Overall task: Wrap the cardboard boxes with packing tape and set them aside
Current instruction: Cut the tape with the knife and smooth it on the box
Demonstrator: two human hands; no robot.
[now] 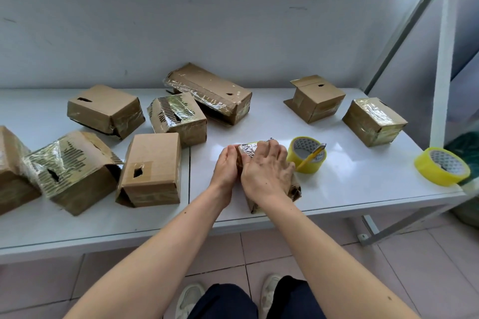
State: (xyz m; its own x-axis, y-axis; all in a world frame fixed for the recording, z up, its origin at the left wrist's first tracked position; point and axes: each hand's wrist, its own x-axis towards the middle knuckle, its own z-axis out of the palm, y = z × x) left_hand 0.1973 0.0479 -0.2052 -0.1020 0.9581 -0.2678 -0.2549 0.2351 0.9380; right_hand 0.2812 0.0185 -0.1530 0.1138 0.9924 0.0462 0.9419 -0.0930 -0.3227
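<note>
A small cardboard box [248,151] covered in shiny tape lies on the white table [350,184], mostly hidden under my hands. My left hand [226,167] is cupped against its left side. My right hand [267,171] lies flat on top of it, fingers spread and pressing down. A yellow roll of packing tape [308,154] stands just right of the box with a yellow utility knife [312,156] resting in its hole. A second yellow tape roll [442,169] lies near the table's right edge.
Several cardboard boxes, some taped, crowd the left half of the table [153,171] and the back [210,92]. Two more sit at the back right [315,98] [374,122]. A white metal frame [440,59] rises at the right; a wall runs behind.
</note>
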